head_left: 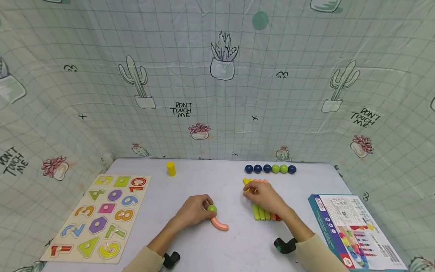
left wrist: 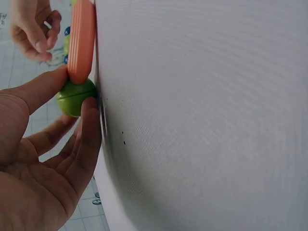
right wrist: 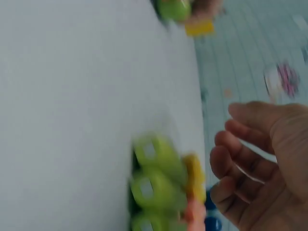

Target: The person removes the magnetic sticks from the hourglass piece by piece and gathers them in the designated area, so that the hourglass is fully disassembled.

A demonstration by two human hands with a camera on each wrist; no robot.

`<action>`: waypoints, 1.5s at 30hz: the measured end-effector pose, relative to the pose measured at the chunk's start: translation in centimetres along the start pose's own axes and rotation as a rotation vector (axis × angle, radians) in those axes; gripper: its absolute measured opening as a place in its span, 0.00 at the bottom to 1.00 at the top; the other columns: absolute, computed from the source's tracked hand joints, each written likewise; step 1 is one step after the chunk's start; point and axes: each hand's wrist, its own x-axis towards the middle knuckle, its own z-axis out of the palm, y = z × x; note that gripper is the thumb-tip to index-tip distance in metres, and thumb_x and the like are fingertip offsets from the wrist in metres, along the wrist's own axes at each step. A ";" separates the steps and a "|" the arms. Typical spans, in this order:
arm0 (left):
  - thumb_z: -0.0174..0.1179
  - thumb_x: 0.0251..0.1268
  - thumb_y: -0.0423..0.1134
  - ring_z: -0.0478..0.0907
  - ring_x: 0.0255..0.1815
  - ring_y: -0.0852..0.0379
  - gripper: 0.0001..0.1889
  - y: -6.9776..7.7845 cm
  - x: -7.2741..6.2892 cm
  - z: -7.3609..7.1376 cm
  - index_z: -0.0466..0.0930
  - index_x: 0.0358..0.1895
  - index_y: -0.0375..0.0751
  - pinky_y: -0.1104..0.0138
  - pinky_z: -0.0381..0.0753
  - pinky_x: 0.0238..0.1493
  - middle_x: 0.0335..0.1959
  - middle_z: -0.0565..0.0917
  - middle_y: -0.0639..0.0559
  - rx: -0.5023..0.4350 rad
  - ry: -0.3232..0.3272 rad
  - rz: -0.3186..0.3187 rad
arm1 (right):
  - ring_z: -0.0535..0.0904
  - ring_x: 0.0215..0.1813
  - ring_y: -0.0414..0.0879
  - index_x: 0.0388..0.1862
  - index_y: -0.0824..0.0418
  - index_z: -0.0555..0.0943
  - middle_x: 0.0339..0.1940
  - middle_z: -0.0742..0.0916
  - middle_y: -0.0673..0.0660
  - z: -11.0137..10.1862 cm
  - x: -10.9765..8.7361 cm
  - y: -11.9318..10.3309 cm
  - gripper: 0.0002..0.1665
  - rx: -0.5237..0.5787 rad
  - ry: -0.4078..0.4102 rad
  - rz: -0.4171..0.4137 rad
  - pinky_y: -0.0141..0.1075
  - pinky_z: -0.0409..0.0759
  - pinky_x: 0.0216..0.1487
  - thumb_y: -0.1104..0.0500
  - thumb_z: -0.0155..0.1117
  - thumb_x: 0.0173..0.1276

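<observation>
My left hand (head_left: 195, 210) pinches a green ball (left wrist: 74, 97) between thumb and fingers, low at the white table. Against the ball lies the end of a curved salmon-coloured piece (head_left: 219, 224), ribbed along its side in the left wrist view. Whether the two are joined I cannot tell. My right hand (head_left: 264, 195) hangs over a row of coloured sticks, its fingers loosely bent and nothing between them. Those include green sticks (head_left: 259, 212), whose ends show square holes in the right wrist view, plus yellow (head_left: 245, 181), salmon and red ones, partly hidden under the hand.
Behind the sticks runs a line of blue and green balls (head_left: 270, 169). A yellow cylinder (head_left: 171, 169) stands at the back left. A wooden number-and-shape board (head_left: 112, 223) lies on the left, and a printed box (head_left: 357, 230) on the right.
</observation>
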 end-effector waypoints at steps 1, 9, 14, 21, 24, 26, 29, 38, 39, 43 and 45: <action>0.75 0.55 0.45 0.73 0.30 0.60 0.16 0.0 0.0 0.0 0.84 0.43 0.43 0.67 0.73 0.31 0.33 0.81 0.54 0.006 0.002 -0.003 | 0.76 0.32 0.39 0.46 0.55 0.85 0.31 0.82 0.44 0.7 -0.3 -0.7 0.09 -0.019 -0.036 -0.046 0.33 0.77 0.34 0.54 0.68 0.71; 0.72 0.60 0.41 0.73 0.33 0.60 0.16 -0.3 0.0 -0.3 0.86 0.50 0.41 0.64 0.74 0.37 0.37 0.84 0.54 0.043 -0.031 0.078 | 0.73 0.33 0.32 0.44 0.46 0.85 0.33 0.80 0.38 5.5 -1.9 -4.6 0.12 -0.162 -0.276 -0.275 0.28 0.75 0.36 0.46 0.74 0.64; 0.72 0.61 0.46 0.72 0.30 0.61 0.13 -0.3 -0.2 -0.4 0.87 0.44 0.43 0.66 0.72 0.33 0.31 0.81 0.56 0.072 -0.037 0.075 | 0.72 0.35 0.30 0.43 0.43 0.83 0.35 0.79 0.37 6.5 -2.4 -5.3 0.14 -0.267 -0.274 -0.318 0.27 0.74 0.38 0.43 0.75 0.62; 0.75 0.58 0.45 0.72 0.31 0.61 0.16 -0.3 -0.2 -0.2 0.87 0.46 0.43 0.67 0.72 0.33 0.33 0.81 0.55 0.084 -0.059 0.083 | 0.70 0.35 0.34 0.42 0.46 0.84 0.36 0.78 0.39 5.7 -2.3 -4.3 0.09 -0.364 -0.184 -0.298 0.28 0.73 0.35 0.51 0.74 0.64; 0.75 0.57 0.43 0.73 0.32 0.61 0.16 -0.1 0.0 -0.2 0.87 0.47 0.43 0.67 0.73 0.35 0.34 0.81 0.55 0.078 -0.065 0.088 | 0.70 0.37 0.35 0.43 0.47 0.84 0.37 0.78 0.42 5.7 -2.4 -3.9 0.12 -0.393 -0.149 -0.341 0.28 0.74 0.35 0.52 0.76 0.62; 0.76 0.56 0.42 0.72 0.31 0.61 0.15 0.0 0.2 -0.1 0.86 0.46 0.43 0.67 0.72 0.34 0.34 0.81 0.55 0.069 -0.061 0.092 | 0.71 0.38 0.35 0.45 0.48 0.84 0.39 0.78 0.43 5.9 -2.4 -3.9 0.14 -0.406 -0.132 -0.379 0.28 0.75 0.36 0.50 0.76 0.62; 0.77 0.54 0.43 0.72 0.30 0.61 0.15 0.3 0.4 0.2 0.86 0.44 0.43 0.68 0.71 0.33 0.32 0.80 0.55 0.071 -0.049 0.096 | 0.72 0.38 0.35 0.45 0.49 0.83 0.40 0.79 0.44 6.3 -2.5 -4.1 0.16 -0.439 -0.110 -0.414 0.27 0.76 0.35 0.47 0.76 0.62; 0.78 0.53 0.43 0.70 0.29 0.61 0.14 0.7 0.5 0.4 0.85 0.39 0.44 0.69 0.70 0.30 0.30 0.79 0.54 0.086 -0.051 0.097 | 0.72 0.36 0.37 0.40 0.51 0.86 0.35 0.81 0.44 6.1 -2.3 -4.1 0.10 -0.508 -0.065 -0.439 0.26 0.72 0.33 0.49 0.75 0.63; 0.78 0.53 0.43 0.70 0.29 0.61 0.14 0.7 0.5 0.4 0.85 0.39 0.44 0.69 0.70 0.30 0.30 0.79 0.54 0.087 -0.050 0.099 | 0.71 0.35 0.37 0.40 0.51 0.86 0.35 0.81 0.44 6.1 -2.3 -4.1 0.10 -0.506 -0.064 -0.442 0.26 0.72 0.33 0.50 0.74 0.64; 0.78 0.53 0.42 0.70 0.28 0.61 0.13 0.6 0.7 0.4 0.85 0.39 0.44 0.69 0.70 0.30 0.30 0.79 0.54 0.088 -0.047 0.111 | 0.69 0.32 0.36 0.39 0.53 0.85 0.32 0.80 0.43 5.7 -2.3 -4.0 0.09 -0.497 -0.045 -0.460 0.26 0.70 0.31 0.52 0.73 0.63; 0.78 0.53 0.42 0.70 0.28 0.62 0.13 0.6 0.7 0.4 0.85 0.38 0.44 0.69 0.69 0.30 0.30 0.80 0.54 0.090 -0.046 0.112 | 0.69 0.31 0.35 0.40 0.53 0.85 0.30 0.79 0.43 5.6 -2.2 -4.0 0.09 -0.492 -0.033 -0.466 0.26 0.70 0.30 0.53 0.72 0.63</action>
